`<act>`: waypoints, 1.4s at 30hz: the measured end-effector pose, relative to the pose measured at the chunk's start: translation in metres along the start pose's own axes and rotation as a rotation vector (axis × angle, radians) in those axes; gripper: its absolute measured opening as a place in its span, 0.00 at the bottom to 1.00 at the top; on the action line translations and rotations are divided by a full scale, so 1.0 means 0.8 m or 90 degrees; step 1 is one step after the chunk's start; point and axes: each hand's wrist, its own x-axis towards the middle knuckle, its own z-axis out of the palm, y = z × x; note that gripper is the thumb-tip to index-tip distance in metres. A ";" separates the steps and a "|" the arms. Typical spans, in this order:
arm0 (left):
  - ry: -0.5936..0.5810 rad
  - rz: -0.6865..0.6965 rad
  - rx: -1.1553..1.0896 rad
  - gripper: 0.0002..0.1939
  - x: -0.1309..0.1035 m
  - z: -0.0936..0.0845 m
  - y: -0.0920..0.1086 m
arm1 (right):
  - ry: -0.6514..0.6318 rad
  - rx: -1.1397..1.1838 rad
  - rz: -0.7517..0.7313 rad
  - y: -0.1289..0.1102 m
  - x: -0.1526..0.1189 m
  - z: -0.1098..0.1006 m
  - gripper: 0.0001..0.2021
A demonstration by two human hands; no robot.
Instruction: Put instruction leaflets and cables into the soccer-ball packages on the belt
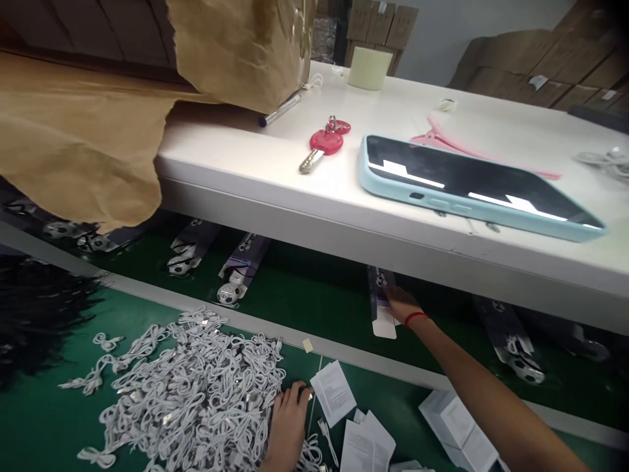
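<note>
My left hand [289, 419] rests at the right edge of a big pile of bundled white cables [196, 393]; its fingers are curled, and what they hold, if anything, is too small to name. Under the white shelf, my right hand [400, 303], with a red band at the wrist, grips an open dark box [377, 295] on the green belt. The box has a football print and a white flap towards me. White leaflets [333, 392] lie right of my left hand, with small white boxes [459, 429] farther right.
On the white shelf [275, 174] above the belt are a phone [481, 183], a key [319, 147], a pen [280, 111] and a tape roll [369, 68]. Brown paper [83, 144] hangs over its left end. More boxes with football items [240, 269] lie along the belt.
</note>
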 end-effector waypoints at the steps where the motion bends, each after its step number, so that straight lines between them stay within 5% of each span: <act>1: 0.001 -0.001 -0.012 0.36 -0.001 0.001 0.000 | 0.005 0.003 0.007 0.001 0.002 0.002 0.30; 5: 0.002 -0.010 -0.055 0.35 -0.004 -0.001 0.005 | 0.041 0.013 0.073 -0.009 -0.010 0.011 0.26; 8: 0.022 -0.016 -0.071 0.32 -0.007 -0.009 0.010 | 0.071 0.023 0.127 -0.042 -0.054 0.029 0.25; 15: 0.055 0.024 -0.170 0.22 -0.022 -0.028 0.016 | -0.092 0.246 0.150 -0.203 -0.207 0.107 0.24; 20: 0.150 -0.022 -0.326 0.20 -0.036 -0.052 0.010 | -0.042 0.215 0.247 -0.276 -0.221 0.104 0.23; 25: 0.265 -0.077 -0.396 0.20 -0.019 -0.120 -0.029 | 0.045 0.354 0.170 -0.282 -0.226 0.105 0.11; 31: 0.404 -0.108 -0.122 0.19 0.090 -0.208 -0.101 | -0.066 0.716 0.259 -0.255 -0.244 0.107 0.25; 34: 0.407 -0.147 -0.078 0.19 0.142 -0.217 -0.125 | -0.075 0.778 0.321 -0.228 -0.246 0.095 0.30; 37: 0.422 -0.169 -0.046 0.20 0.166 -0.211 -0.131 | -0.029 0.789 0.258 -0.213 -0.249 0.081 0.27; 42: 0.457 -0.142 -0.036 0.20 0.130 -0.192 -0.114 | 0.109 0.636 -0.001 -0.236 -0.213 0.039 0.20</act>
